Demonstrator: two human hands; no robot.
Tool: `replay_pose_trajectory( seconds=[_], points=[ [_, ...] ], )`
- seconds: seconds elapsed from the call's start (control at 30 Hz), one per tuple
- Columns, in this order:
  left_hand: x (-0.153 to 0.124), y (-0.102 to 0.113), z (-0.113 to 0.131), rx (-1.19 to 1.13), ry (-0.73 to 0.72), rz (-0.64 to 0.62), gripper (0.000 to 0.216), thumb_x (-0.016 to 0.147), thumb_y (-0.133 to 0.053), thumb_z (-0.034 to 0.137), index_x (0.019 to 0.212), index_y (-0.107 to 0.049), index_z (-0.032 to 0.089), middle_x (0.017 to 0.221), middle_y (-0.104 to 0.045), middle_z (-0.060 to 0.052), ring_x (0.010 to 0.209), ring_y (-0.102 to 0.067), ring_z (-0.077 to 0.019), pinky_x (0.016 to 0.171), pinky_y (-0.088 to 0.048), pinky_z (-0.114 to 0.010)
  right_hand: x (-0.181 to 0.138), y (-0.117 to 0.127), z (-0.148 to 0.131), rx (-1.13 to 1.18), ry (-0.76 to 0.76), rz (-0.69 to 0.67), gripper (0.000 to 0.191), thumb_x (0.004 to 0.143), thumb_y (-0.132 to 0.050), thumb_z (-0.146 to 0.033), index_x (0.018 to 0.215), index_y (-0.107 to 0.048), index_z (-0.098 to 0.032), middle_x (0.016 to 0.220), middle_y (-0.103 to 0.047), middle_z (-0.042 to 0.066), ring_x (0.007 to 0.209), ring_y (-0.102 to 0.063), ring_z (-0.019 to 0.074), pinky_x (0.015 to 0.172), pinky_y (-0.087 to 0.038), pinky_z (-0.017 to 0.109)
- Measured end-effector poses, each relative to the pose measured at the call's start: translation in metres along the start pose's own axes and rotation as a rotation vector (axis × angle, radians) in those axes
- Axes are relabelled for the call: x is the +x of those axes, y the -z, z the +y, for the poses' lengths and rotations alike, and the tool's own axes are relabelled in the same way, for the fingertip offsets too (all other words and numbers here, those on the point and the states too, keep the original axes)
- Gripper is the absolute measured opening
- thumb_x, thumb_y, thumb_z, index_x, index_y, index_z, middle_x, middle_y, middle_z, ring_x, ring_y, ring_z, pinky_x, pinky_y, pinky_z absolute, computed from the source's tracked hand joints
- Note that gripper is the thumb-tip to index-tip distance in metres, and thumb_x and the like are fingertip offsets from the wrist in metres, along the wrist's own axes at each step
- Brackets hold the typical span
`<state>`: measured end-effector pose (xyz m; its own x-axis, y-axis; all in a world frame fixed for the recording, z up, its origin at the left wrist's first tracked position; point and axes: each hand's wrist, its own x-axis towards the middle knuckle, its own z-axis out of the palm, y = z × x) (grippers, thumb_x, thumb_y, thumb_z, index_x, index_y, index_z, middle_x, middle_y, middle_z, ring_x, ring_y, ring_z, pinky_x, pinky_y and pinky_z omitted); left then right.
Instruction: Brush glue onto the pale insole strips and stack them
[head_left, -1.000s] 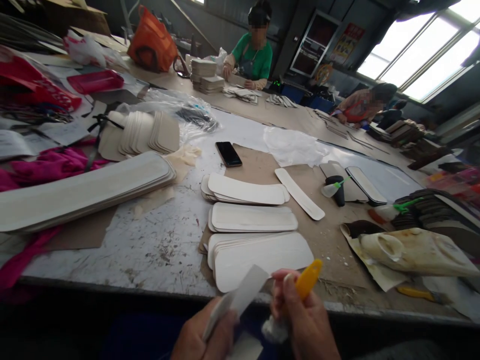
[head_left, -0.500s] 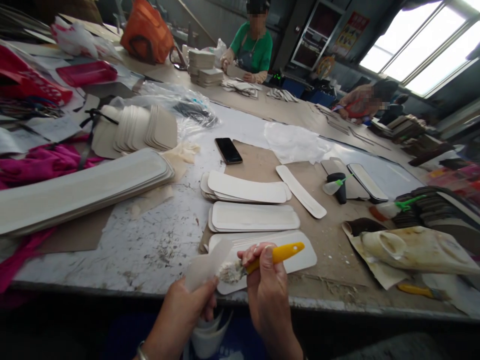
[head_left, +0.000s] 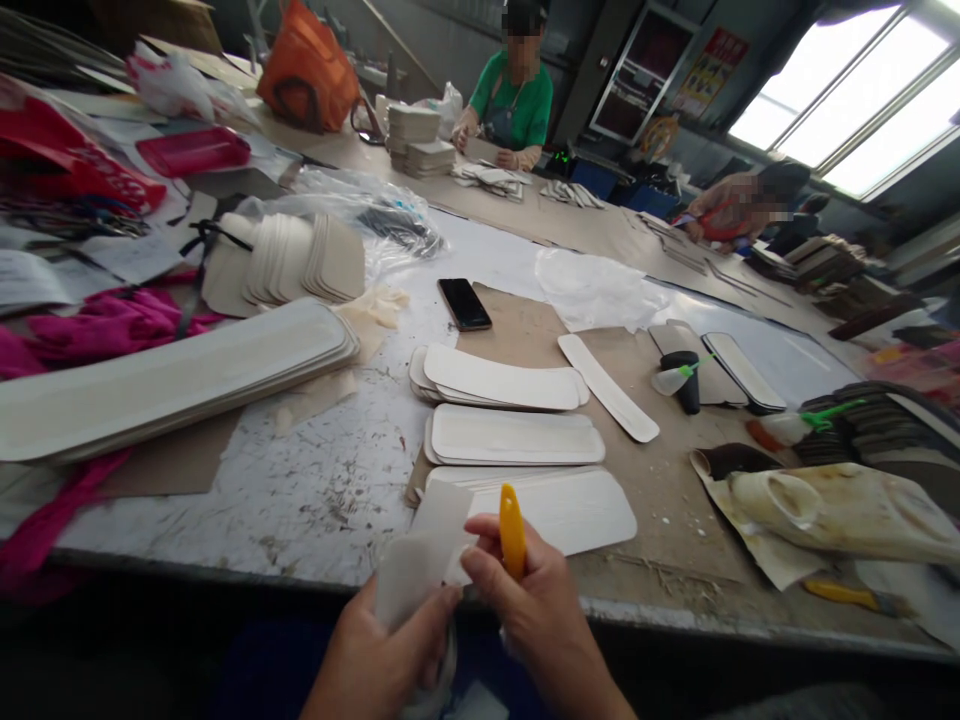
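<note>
Scuffed worktable (head_left: pixel 277 480), left hand (head_left: pixel 379 645) gripping pale pieces (head_left: pixel 411 575), right hand (head_left: pixel 544 605) gripping yellow handle (head_left: pixel 512 530)

The left hand (head_left: pixel 390 635) grips thin pale pieces (head_left: pixel 412 575) between thumb and fingers, over the near edge of the worktop (head_left: pixel 315 500). Just beside it, the right hand (head_left: pixel 536 595) holds a brush (head_left: pixel 513 530), yellow handle up, bristles hidden. Beyond both hands lie three white stacks (head_left: pixel 517 437), then a phone (head_left: pixel 463 304). Left of the left hand rests a longer stack (head_left: pixel 172 365); right of the right hand, a stained container (head_left: pixel 862 508) and another brush (head_left: pixel 844 592).
</note>
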<state>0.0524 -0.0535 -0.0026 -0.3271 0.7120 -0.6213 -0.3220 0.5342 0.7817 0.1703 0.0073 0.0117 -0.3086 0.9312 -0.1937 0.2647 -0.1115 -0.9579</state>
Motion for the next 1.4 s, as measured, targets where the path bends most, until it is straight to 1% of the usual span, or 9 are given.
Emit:
replay_pose_trajectory(
  seconds=[0.13, 0.23, 0.37, 0.47, 0.6, 0.7, 0.8, 0.87, 1.4],
  points=[
    [-0.006, -0.006, -0.003, -0.077, -0.045, -0.158, 0.045, 0.057, -0.071, 0.061, 0.061, -0.055, 0.019, 0.038, -0.047, 0.006, 0.037, -0.041, -0.0097, 0.041, -0.032, -0.023, -0.005, -0.015, 0.005, 0.242, -0.103, 0.028, 0.031, 0.075, -0.065, -0.047, 0.069, -0.054, -0.019, 0.051, -0.042, -0.007, 0.046, -0.039, 0.0085, 0.044, -0.037, 0.021],
    [-0.007, -0.007, -0.006, -0.064, -0.08, -0.264, 0.044, 0.063, -0.067, 0.061, 0.066, -0.055, 0.019, 0.043, -0.051, 0.005, 0.041, -0.045, -0.0103, 0.044, -0.036, -0.022, -0.007, -0.01, 0.005, 0.372, -0.162, 0.135, 0.034, 0.073, -0.067, -0.051, 0.074, -0.057, -0.019, 0.052, -0.049, -0.006, 0.046, -0.042, 0.0089, 0.045, -0.038, 0.021],
    [-0.011, -0.004, -0.013, 0.063, -0.147, -0.452, 0.034, 0.074, -0.058, 0.054, 0.068, -0.053, 0.02, 0.049, -0.053, 0.005, 0.044, -0.047, -0.0103, 0.047, -0.037, -0.022, -0.006, 0.019, -0.008, 0.6, -0.205, 0.244, 0.032, 0.065, -0.075, -0.045, 0.075, -0.055, -0.021, 0.065, -0.062, -0.001, 0.057, -0.054, 0.013, 0.056, -0.048, 0.026],
    [-0.011, 0.003, -0.019, 0.173, -0.155, -0.529, 0.025, 0.074, -0.058, 0.044, 0.065, -0.053, 0.021, 0.05, -0.052, 0.005, 0.045, -0.047, -0.0107, 0.045, -0.036, -0.021, -0.005, 0.056, -0.018, 0.659, -0.17, 0.289, 0.03, 0.063, -0.077, -0.039, 0.072, -0.053, -0.023, 0.05, -0.046, -0.008, 0.045, -0.045, 0.0091, 0.05, -0.046, 0.024],
    [-0.001, 0.016, -0.02, 0.216, -0.068, -0.266, 0.023, 0.063, -0.066, 0.039, 0.069, -0.057, 0.02, 0.046, -0.045, 0.009, 0.041, -0.04, -0.0089, 0.04, -0.033, -0.02, -0.001, 0.101, -0.019, 0.117, -0.113, 0.197, 0.026, 0.068, -0.072, -0.041, 0.068, -0.058, -0.02, 0.051, -0.045, -0.006, 0.043, -0.038, 0.0086, 0.041, -0.032, 0.022],
    [0.011, 0.02, -0.012, 0.177, -0.058, -0.026, 0.035, 0.064, -0.063, 0.049, 0.079, -0.056, 0.019, 0.043, -0.048, 0.009, 0.037, -0.044, -0.0099, 0.04, -0.035, -0.021, 0.011, 0.101, -0.016, -0.409, 0.003, -0.138, 0.025, 0.074, -0.066, -0.039, 0.061, -0.06, -0.018, 0.057, -0.053, -0.003, 0.053, -0.044, 0.0112, 0.051, -0.034, 0.024],
    [0.021, 0.017, 0.001, 0.198, -0.039, -0.033, 0.042, 0.059, -0.063, 0.052, 0.082, -0.057, 0.017, 0.045, -0.056, 0.005, 0.039, -0.052, -0.0131, 0.04, -0.038, -0.023, 0.031, 0.078, -0.018, -0.592, 0.039, -0.472, 0.025, 0.082, -0.057, -0.034, 0.063, -0.059, -0.019, 0.057, -0.05, -0.005, 0.053, -0.042, 0.0095, 0.052, -0.031, 0.022],
    [0.026, 0.013, 0.008, 0.224, 0.013, -0.084, 0.039, 0.056, -0.063, 0.051, 0.074, -0.057, 0.017, 0.043, -0.056, 0.004, 0.037, -0.051, -0.0129, 0.039, -0.037, -0.023, 0.046, 0.062, -0.022, -0.634, 0.022, -0.575, 0.023, 0.084, -0.055, -0.032, 0.066, -0.058, -0.018, 0.058, -0.048, -0.006, 0.054, -0.04, 0.0088, 0.051, -0.029, 0.021],
    [0.041, 0.009, 0.015, 0.245, 0.114, -0.13, 0.033, 0.055, -0.059, 0.051, 0.056, -0.053, 0.018, 0.04, -0.056, 0.002, 0.034, -0.049, -0.0109, 0.038, -0.036, -0.022, 0.08, 0.038, -0.018, -0.93, -0.018, -0.657, 0.02, 0.085, -0.053, -0.032, 0.074, -0.061, -0.017, 0.069, -0.061, 0.002, 0.06, -0.048, 0.012, 0.054, -0.03, 0.022]
  ],
)
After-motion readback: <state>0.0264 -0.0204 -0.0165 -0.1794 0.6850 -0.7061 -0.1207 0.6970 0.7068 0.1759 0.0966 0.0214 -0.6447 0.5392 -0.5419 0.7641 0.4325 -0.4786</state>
